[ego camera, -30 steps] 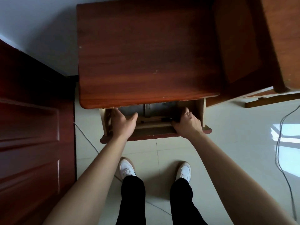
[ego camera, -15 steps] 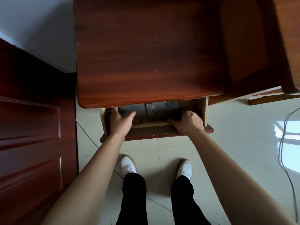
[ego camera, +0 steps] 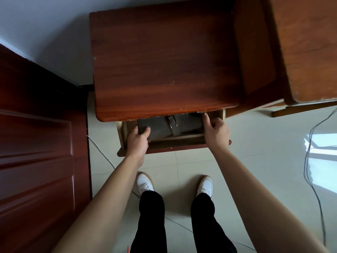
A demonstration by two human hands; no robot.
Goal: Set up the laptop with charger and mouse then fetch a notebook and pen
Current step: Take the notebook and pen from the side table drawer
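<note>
A dark grey notebook (ego camera: 158,126) with a strap across its cover lies inside the open drawer (ego camera: 175,145) of a reddish wooden bedside cabinet (ego camera: 164,61). Its near edge is tilted up. My left hand (ego camera: 137,141) grips the notebook's left end, thumb on the cover. My right hand (ego camera: 216,133) holds its right end, with the index finger stretched along the edge. The back of the notebook is hidden under the cabinet top. I see no pen, laptop, charger or mouse.
A dark red panelled door (ego camera: 36,143) stands close on the left. Another wooden piece of furniture (ego camera: 306,52) is at the right. Thin cables (ego camera: 310,161) trail over the pale tiled floor at the right and at the left of my white shoes (ego camera: 145,183).
My hands have moved apart to the two ends of the notebook. More of the notebook now shows in the drawer, and it is tilted up.
</note>
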